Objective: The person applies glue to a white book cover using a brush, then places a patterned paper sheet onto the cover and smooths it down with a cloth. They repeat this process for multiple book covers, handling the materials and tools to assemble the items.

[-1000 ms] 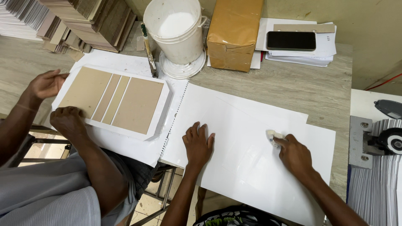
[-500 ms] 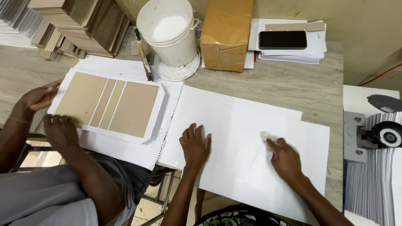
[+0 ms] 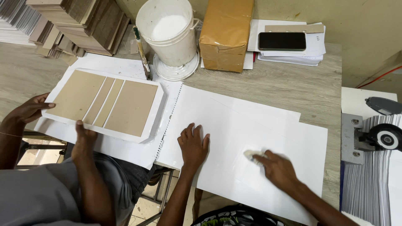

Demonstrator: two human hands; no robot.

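In the head view, the large white sheet lies flat across the middle and lower right of the frame, on the grey wooden table. The left hand rests on it at lower centre, palm down with fingers spread, gripping nothing. The right hand, lower right and somewhat blurred, presses a small pale pad against the sheet with its fingertips closed over it.

The sheet looks thin, light and floppy, likely to crease or slide on the smooth tabletop. It is best steadied with a flat palm and lifted by two corners or an edge rather than pinched mid-surface.

At left, another person's two hands hold the rim of a white cover with brown boards laid on it, over further white paper. At upper centre a white bucket stands on its lid, a brush leaning beside it. To its right sit a brown wrapped parcel and a dark phone on a paper pile. Stacked brown boards fill the upper left.
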